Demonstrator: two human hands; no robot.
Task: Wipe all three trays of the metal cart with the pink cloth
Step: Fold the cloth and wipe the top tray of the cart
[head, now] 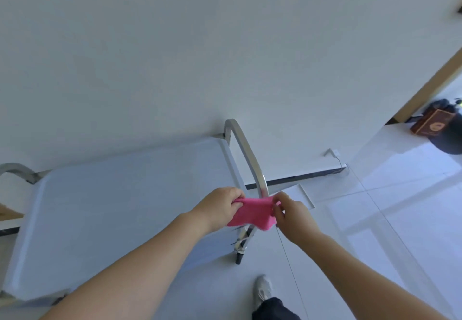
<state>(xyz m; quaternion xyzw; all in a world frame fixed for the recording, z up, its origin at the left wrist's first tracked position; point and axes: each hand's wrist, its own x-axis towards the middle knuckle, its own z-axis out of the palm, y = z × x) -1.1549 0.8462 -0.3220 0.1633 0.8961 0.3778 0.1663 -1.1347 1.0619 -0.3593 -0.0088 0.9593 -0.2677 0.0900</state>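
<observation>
Cart handles frame the scene: at the far left a curved steel handle (15, 169) rises beside the top tray (112, 207) of the metal cart, whose pale flat surface lies bare of any cloth, so wiping looks not yet begun there. The two lower trays are hidden beneath it. Over the tray's right end, the left hand (220, 207) curls its fingers around one edge of the pink cloth (252, 212). The cloth hangs stretched in the air between both hands, in front of the right handle (247, 154), probably being spread or folded into a pad for wiping. The right hand (291, 216) pinches the opposite edge between thumb and fingertips. Below, a shoe (262, 289) stands on the tiled floor (387, 219).
</observation>
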